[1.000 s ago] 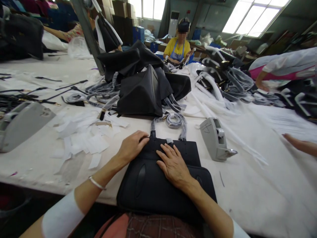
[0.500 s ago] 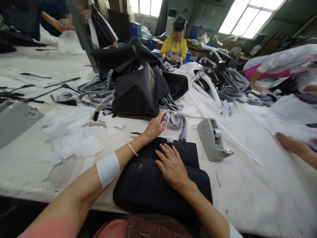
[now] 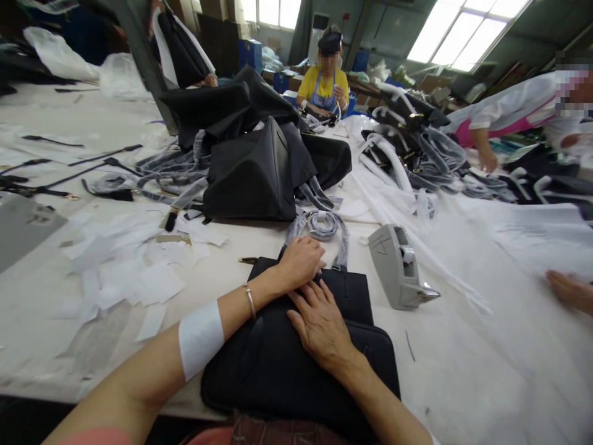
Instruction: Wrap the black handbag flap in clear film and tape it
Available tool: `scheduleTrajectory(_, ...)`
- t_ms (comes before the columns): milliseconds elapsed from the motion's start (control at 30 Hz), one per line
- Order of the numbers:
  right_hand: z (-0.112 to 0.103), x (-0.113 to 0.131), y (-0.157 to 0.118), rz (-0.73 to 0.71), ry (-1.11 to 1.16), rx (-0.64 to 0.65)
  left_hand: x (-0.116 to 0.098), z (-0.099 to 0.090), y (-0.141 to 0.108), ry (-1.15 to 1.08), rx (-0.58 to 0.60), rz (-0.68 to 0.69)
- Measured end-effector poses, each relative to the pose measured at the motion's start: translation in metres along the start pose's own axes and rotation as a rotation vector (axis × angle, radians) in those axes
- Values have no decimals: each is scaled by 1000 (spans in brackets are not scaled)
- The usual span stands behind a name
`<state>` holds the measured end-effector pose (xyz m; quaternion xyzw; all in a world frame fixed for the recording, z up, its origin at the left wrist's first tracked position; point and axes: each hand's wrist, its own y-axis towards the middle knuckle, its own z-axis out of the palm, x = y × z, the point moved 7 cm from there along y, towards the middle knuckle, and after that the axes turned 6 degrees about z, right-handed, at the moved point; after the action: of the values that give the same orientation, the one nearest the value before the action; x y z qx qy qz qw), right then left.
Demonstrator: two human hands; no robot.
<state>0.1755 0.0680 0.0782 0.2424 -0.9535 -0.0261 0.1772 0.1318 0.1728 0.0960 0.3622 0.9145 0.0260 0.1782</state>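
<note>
A black bag (image 3: 296, 364) lies flat at the table's front edge, its upper panel reaching away from me. My right hand (image 3: 324, 321) rests on it, fingers stretched out and pressing flat. Just beyond those fingertips, my left hand (image 3: 301, 262) is curled closed over the upper panel; what its fingers hold, if anything, is hidden. Behind the left hand lies a coiled strap (image 3: 323, 225) in clear wrapping, its two ends running down to the bag. A small gold-coloured metal piece (image 3: 248, 260) shows at the bag's upper left corner.
A grey tape dispenser (image 3: 393, 266) stands right of the bag. Loose white paper pieces (image 3: 125, 266) are scattered on the left. Black bags (image 3: 250, 173) are piled ahead, with more straps and bags (image 3: 417, 148) behind right. Co-workers are across the table and at the right.
My left hand has let go of the coiled strap and moved back onto the bag's upper panel, beside my right fingertips. My right hand has stayed nearly still.
</note>
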Motion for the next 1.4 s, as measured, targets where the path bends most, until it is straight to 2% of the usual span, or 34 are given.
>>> scheduleTrajectory(67, -1, 0, 1, 16, 16, 16, -5, 18, 1, -78, 119, 19)
scheduleTrajectory(100, -1, 0, 1, 21, 25, 22, -5, 24, 1, -104, 138, 17)
scheduleTrajectory(233, -3, 0, 2, 21, 35, 26, 4, 36, 1, -199, 124, -45)
scheduleTrajectory(333, -3, 0, 2, 11, 10, 15, 8, 34, 2, -256, 117, -83)
scheduleTrajectory(433, -3, 1, 2, 2, -2, 4, 8, 18, -4, -289, 87, -78)
scheduleTrajectory(500, -3, 1, 1, -3, 4, -2, 7, 1, -20, -295, 39, -64)
scheduleTrajectory(600, -2, 0, -1, -5, 15, -4, 8, -19, -62, -235, 2, -88)
scheduleTrajectory(733, 1, -1, -1, -6, 28, -4, 9, -15, -121, -30, 48, -195)
scheduleTrajectory(833, 1, 1, 1, -7, 52, -10, 5, -8, -139, 52, 39, -239)
scheduleTrajectory(967, -11, -5, -7, -24, 69, 14, 4, -7, -138, 93, 39, -253)
scheduleTrajectory(1100, -30, -34, -35, 50, -60, -34, 5, -11, -139, 160, 40, -221)
scheduleTrajectory(1200, -35, -52, -55, 117, -140, -67, -5, -11, -132, 254, 106, -212)
scheduleTrajectory(1267, -33, -56, -61, 157, -121, -77, -26, -11, -117, 272, 168, -165)
scheduleTrajectory(1400, -26, -59, -61, 204, 17, -114, -90, 4, -75, 96, 206, 43)
